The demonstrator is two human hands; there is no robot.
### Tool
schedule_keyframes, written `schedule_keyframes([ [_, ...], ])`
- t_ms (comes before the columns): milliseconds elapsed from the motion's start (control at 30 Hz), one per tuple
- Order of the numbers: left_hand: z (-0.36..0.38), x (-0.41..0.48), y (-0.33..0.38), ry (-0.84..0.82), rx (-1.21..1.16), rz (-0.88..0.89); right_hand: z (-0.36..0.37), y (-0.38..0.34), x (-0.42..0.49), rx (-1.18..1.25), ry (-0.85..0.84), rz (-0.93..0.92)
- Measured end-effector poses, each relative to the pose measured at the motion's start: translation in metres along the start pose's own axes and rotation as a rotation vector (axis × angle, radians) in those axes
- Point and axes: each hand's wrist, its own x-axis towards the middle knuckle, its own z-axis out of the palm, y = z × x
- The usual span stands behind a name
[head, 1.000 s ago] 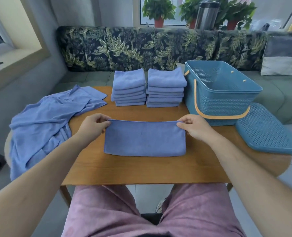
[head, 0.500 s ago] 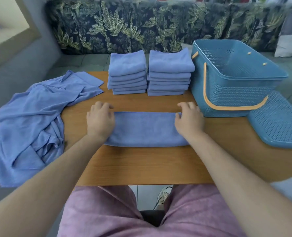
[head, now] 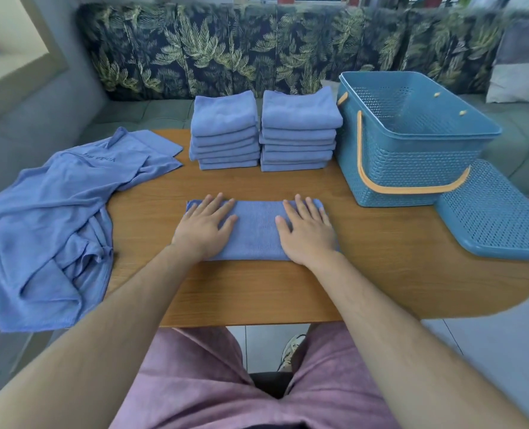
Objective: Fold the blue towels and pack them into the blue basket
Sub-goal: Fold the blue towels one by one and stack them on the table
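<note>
Head camera, looking down at a wooden table (head: 257,292) from the seated person's own eyes. A blue basket (head: 411,168) stands at the far right of the table and serves as the landmark here.

Left of the basket, nearer the person, a blue towel (head: 255,230) lies flat on the wood as a narrow band. The left hand (head: 206,226) and the right hand (head: 308,230) both rest on it, palms down, fingers straight and spread wide, gripping nothing. Each hand covers one end of the band.

A second ago the towel was a deeper rectangle, pinched at its two far corners. Half a second ago it was already folded to this narrower strip, with the fingers curled at its ends. Now the hands have flattened out. The lengthwise fold looks finished and is being pressed smooth. A crosswise fold probably comes next, to match the finished squares.

The towel's long axis runs side to side, parallel to the table's near edge. One short end points toward the basket, the other away from it.

Just left of the basket, at the far edge, stand two stacks of folded towels (head: 299,128). Well to the left lies a heap of unfolded towels (head: 59,212). The basket's lid (head: 492,218) lies just to its right. No towel is packed yet.
</note>
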Motion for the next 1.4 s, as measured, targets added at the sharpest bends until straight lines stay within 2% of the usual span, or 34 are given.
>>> schedule_keyframes([
  [167, -0.007, -0.007, -0.021, -0.035, -0.05, -0.035, -0.008, 0.019, -0.002, -0.025, -0.031, 0.08],
  [267, -0.009, -0.008, -0.016, -0.031, 0.002, -0.045, -0.014, 0.0, -0.009, -0.152, 0.124, 0.055],
  [367, -0.008, -0.01, -0.013, -0.019, 0.025, -0.066, -0.012, -0.041, -0.031, -0.089, 0.282, -0.134],
  [433, -0.008, -0.012, -0.011, -0.006, 0.017, -0.091, -0.002, -0.069, -0.045, -0.01, 0.251, -0.191],
  [533, -0.007, -0.022, -0.004, -0.003, 0.028, -0.152, 0.009, -0.074, -0.052, 0.113, 0.154, -0.097],
  [633, -0.005, -0.045, 0.002, 0.088, 0.097, -0.144, 0.006, -0.049, -0.05, 0.122, 0.225, -0.089],
  [733, -0.004, -0.076, 0.011, 0.241, 0.126, -0.064, -0.003, -0.025, -0.05, 0.102, 0.306, -0.06],
  [800, -0.001, -0.096, 0.018, 0.324, 0.126, 0.033, -0.006, -0.012, -0.056, 0.18, 0.337, -0.081],
  [900, 0.007, -0.123, 0.026, 0.378, 0.056, 0.236, -0.002, 0.008, -0.08, 0.388, 0.224, -0.271],
  [1067, 0.01, -0.139, 0.029, 0.406, -0.153, 0.537, -0.007, 0.03, -0.123, 0.432, 0.167, -0.424],
  [1133, 0.009, -0.141, 0.027, 0.372, -0.116, 0.605, -0.012, 0.034, -0.135, 0.439, 0.069, -0.443],
  [1233, 0.01, -0.143, 0.022, 0.217, -0.084, 0.642, -0.013, 0.041, -0.147, 0.336, -0.111, -0.489],
  [1300, 0.007, -0.145, 0.017, 0.171, -0.022, 0.643, -0.009, 0.044, -0.146, 0.308, -0.115, -0.524],
  [1400, 0.0, -0.15, 0.017, 0.17, 0.011, 0.652, -0.007, 0.046, -0.144, 0.409, -0.081, -0.523],
])
